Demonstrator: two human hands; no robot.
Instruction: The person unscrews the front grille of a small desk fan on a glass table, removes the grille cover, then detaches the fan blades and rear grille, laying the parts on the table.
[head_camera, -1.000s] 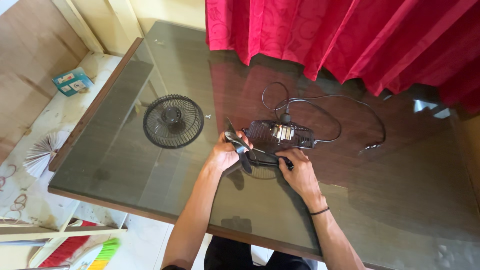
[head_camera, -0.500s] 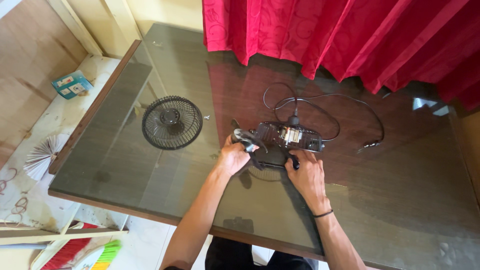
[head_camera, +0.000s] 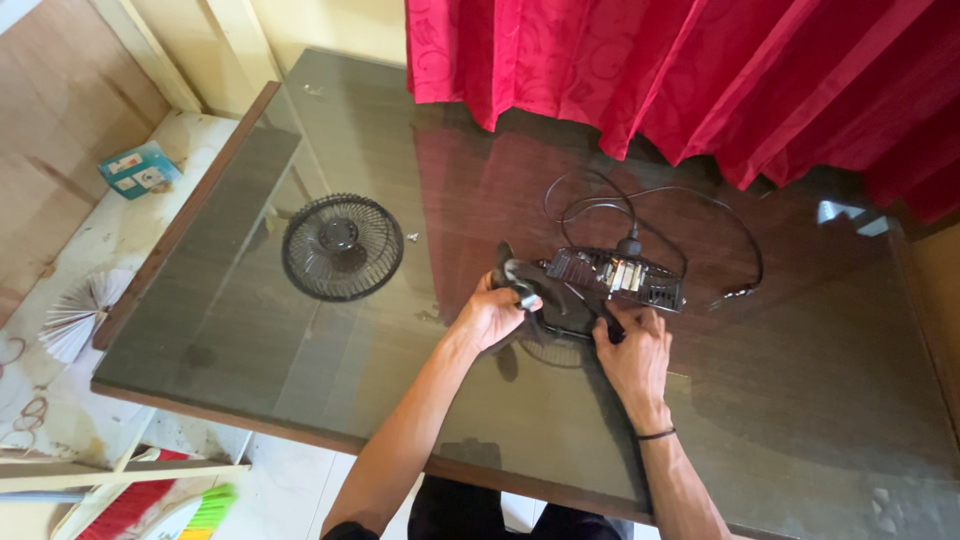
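Observation:
A small black fan body (head_camera: 618, 277) with its rear grille and exposed motor lies on the glass-topped table (head_camera: 330, 390), its black cord (head_camera: 690, 215) looping behind it. My left hand (head_camera: 492, 312) grips the dark fan blade (head_camera: 518, 283) at the fan's left side. My right hand (head_camera: 632, 352) holds the lower edge of the fan body from the front. A round black front grille (head_camera: 342, 246) lies flat on the table to the left, apart from both hands, with a small screw (head_camera: 412, 236) beside it.
A red curtain (head_camera: 700, 70) hangs over the table's far edge. Left of the table, a ledge holds a small blue box (head_camera: 139, 168) and a folded paper fan (head_camera: 75, 315). A broom (head_camera: 160, 500) lies on the floor below left.
The fan body and both hands have shifted to the right across the table. The blade in my left hand has swung in close against the fan body.

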